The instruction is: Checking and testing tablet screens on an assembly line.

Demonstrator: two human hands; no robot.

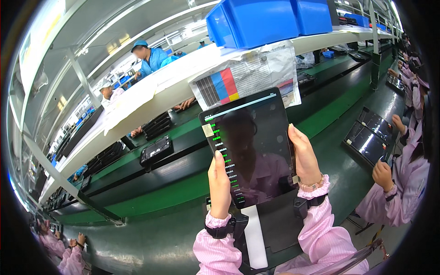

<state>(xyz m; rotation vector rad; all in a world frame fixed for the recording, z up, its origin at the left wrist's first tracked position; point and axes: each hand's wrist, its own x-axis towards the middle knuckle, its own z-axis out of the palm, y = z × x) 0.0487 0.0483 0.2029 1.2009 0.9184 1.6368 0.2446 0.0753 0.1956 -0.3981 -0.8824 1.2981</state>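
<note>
At the frame's centre I have the black tablet [261, 156] raised above a green workbench [151, 240], my left hand [220, 188] and right hand [305, 158] gripping its side edges, thumbs in front, other fingers hidden. Across the top I see a white shelf [176, 80] bearing blue bins [256, 23]; a blue-clad worker [153, 62] is upper left, a pink-sleeved co-worker [396, 192] far right.

Tilted black tablet [256, 151], held aloft, green and white lines onscreen

Fisheye view from head height, forward and downward, close above the hands [305, 158].
</note>
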